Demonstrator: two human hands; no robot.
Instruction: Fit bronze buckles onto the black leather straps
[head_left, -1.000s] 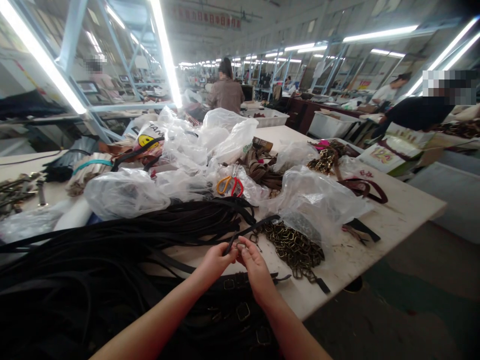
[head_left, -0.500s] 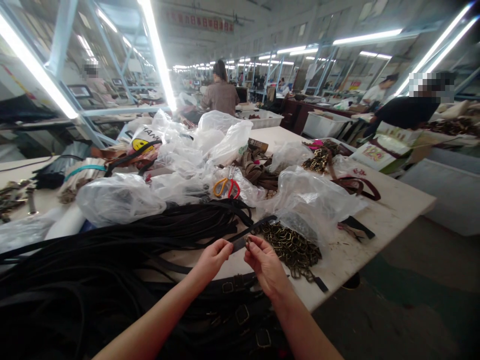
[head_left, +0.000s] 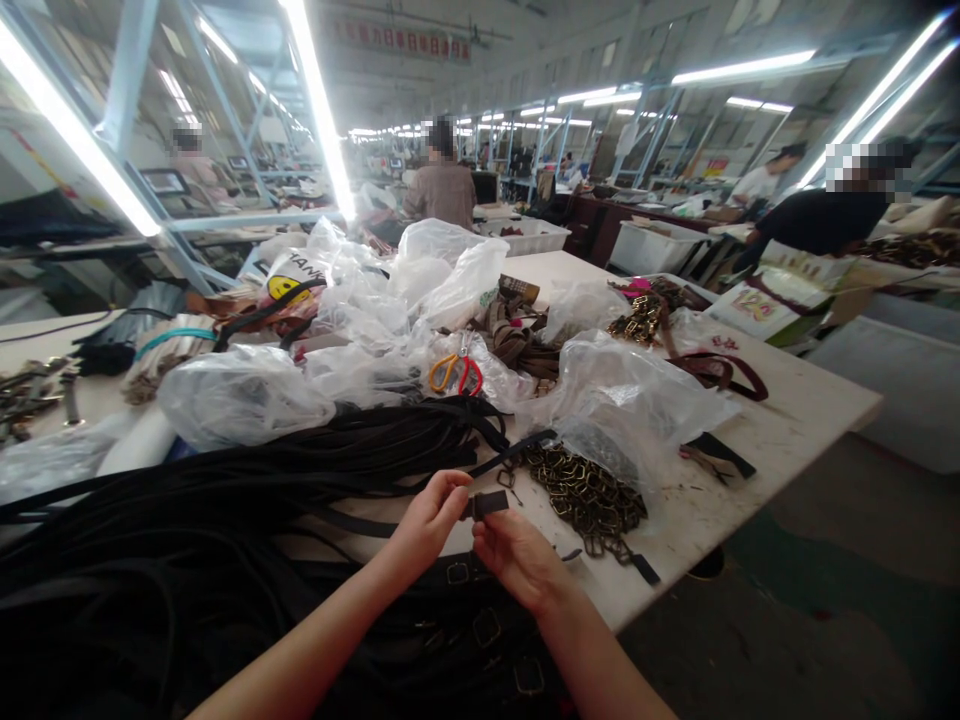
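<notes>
differs from half a second ago mainly in the way of holding. showed then the dark strap (head_left: 492, 503) laid straight across from the left hand (head_left: 433, 513) to the right hand (head_left: 519, 560); shows now its short end standing out toward the right, over the bent fingers of the right hand. has brought the right hand a little lower and nearer, while keeping the left hand in almost the same place. has left unmoved, on the counter (head_left: 806, 425), the scissors (head_left: 464, 352) with yellow and red handles, also the heap of metal rings (head_left: 589, 500) under the clear plastic bag (head_left: 626, 390).

looks flat, narrow and almost black, with a straight cut at the end. perhaps carries a small metal part near the left fingertips, but too blurred there to say for sure.

lies raised above the counter, between both hands: pinched in the left hand by thumb and fingers, and gripped near its end by the closed fingers of the right hand. seems to continue behind the left hand as a longer length, reaching up to the right, near the heap. lies close to the large pile of black straps (head_left: 315, 450).
</notes>
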